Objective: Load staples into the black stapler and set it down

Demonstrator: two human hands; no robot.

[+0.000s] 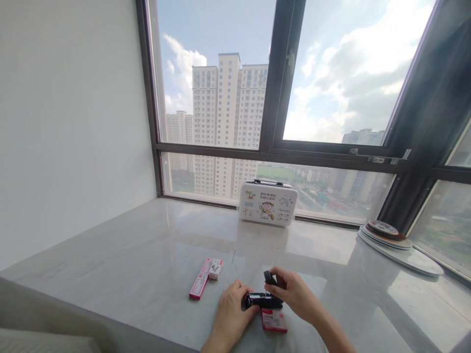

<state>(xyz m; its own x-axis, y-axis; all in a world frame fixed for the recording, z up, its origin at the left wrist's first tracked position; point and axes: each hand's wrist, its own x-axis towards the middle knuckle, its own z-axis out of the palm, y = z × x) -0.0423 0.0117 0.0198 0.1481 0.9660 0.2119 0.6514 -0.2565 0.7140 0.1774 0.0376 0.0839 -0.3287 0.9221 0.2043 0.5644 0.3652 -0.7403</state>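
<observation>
A black stapler (pixel 263 300) lies on its length across the pale marble-like sill, with a shiny metal channel showing along its top. My left hand (pixel 233 311) grips its left end between thumb and fingers. Above its right half, my right hand (pixel 292 289) pinches a raised black part (pixel 270 278), which seems to be the stapler's lifted top; a thin metal piece runs down below it. Just in front of the stapler lies a flat red and white box (pixel 274 321), partly covered by it.
Left of my hands, a long red and white box (pixel 199 284) lies beside a small white box (pixel 216 269) with a dark picture on it. A white printed case (pixel 267 203) stands against the window. Stacked round plates or mats (pixel 390 240) sit at the right on the sill (pixel 147 274).
</observation>
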